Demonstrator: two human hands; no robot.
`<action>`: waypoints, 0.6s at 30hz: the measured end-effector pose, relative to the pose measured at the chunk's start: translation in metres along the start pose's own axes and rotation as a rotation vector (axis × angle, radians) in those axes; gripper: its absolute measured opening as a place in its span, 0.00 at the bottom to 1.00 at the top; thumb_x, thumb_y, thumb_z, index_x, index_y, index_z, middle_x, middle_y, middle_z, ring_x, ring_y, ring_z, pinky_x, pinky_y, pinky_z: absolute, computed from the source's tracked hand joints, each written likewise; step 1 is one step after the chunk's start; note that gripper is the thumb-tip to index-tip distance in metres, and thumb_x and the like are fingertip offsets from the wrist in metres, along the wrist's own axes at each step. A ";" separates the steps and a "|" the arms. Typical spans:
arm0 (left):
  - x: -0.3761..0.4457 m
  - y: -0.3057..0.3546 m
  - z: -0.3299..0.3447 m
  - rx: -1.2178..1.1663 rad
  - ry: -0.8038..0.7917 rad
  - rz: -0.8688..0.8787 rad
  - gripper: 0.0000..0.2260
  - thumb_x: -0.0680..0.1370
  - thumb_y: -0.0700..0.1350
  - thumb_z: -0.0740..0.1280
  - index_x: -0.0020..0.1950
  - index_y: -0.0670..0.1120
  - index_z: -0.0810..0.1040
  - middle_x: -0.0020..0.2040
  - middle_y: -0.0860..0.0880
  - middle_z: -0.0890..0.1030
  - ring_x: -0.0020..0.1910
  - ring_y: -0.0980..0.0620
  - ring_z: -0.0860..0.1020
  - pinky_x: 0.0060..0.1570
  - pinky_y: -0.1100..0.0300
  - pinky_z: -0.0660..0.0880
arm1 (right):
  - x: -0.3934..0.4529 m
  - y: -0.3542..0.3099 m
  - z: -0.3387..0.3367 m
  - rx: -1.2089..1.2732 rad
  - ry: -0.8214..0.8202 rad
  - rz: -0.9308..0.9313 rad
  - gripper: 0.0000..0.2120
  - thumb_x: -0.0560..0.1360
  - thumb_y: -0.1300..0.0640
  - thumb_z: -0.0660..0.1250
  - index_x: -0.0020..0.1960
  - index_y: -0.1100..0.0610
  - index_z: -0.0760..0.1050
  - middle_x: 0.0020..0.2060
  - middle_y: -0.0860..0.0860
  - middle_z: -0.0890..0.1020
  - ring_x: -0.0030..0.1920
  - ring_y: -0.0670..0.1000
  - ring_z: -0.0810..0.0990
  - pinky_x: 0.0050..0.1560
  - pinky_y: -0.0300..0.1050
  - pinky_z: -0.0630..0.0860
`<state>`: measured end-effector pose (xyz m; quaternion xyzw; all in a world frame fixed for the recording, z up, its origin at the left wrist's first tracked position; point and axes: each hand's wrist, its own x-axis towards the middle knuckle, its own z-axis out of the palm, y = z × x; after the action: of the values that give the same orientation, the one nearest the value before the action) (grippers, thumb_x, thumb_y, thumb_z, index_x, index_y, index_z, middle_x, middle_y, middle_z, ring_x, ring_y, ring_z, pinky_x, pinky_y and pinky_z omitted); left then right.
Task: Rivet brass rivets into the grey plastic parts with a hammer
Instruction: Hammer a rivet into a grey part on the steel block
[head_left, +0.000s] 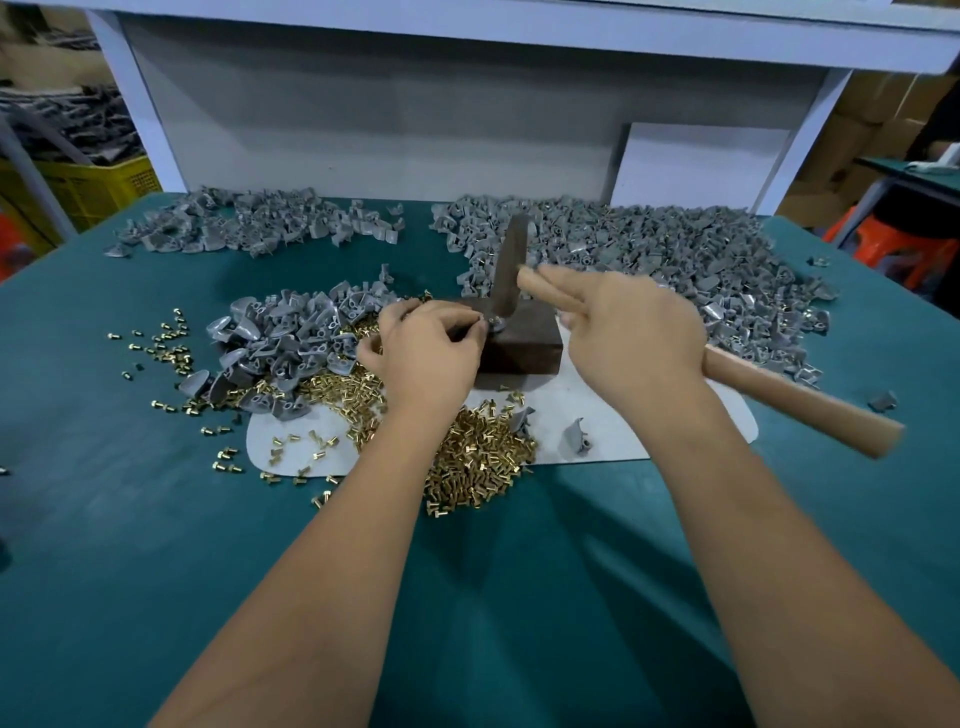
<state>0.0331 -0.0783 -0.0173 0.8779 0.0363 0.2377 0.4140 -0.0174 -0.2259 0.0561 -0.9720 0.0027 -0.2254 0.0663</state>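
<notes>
Left hand (431, 343) grip pinches grey part (480, 323) on dark block (524, 338), just left of hammer (506, 275) head, handle in right hand (631, 325) grip.

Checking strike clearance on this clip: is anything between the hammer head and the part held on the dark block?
Nothing visible. The hammer head's lower end sits right at the grey part on the dark block. The left hand pinches the part from the left, fingertips close beside the strike point; the right hand grips the handle.
</notes>
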 end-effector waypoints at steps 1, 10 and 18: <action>0.000 0.000 0.001 0.000 0.010 -0.003 0.05 0.76 0.53 0.70 0.46 0.58 0.85 0.50 0.65 0.81 0.67 0.55 0.64 0.61 0.48 0.52 | 0.002 0.001 -0.001 0.007 0.059 0.005 0.24 0.78 0.53 0.63 0.69 0.33 0.64 0.50 0.49 0.83 0.48 0.57 0.81 0.37 0.45 0.68; 0.000 -0.002 0.004 0.004 0.002 -0.033 0.06 0.76 0.55 0.69 0.48 0.57 0.85 0.52 0.64 0.81 0.67 0.57 0.63 0.59 0.51 0.52 | 0.007 -0.001 0.000 -0.031 0.083 -0.018 0.25 0.78 0.52 0.62 0.70 0.32 0.61 0.50 0.49 0.83 0.48 0.56 0.81 0.36 0.44 0.66; 0.002 -0.003 0.005 0.004 0.011 -0.026 0.05 0.76 0.55 0.69 0.47 0.58 0.85 0.51 0.64 0.81 0.66 0.56 0.63 0.60 0.49 0.53 | 0.002 0.001 0.009 0.023 0.144 -0.027 0.25 0.78 0.52 0.63 0.70 0.32 0.62 0.50 0.49 0.82 0.45 0.57 0.82 0.35 0.44 0.66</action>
<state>0.0376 -0.0795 -0.0219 0.8769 0.0503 0.2372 0.4150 -0.0117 -0.2259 0.0482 -0.9524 -0.0085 -0.2955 0.0740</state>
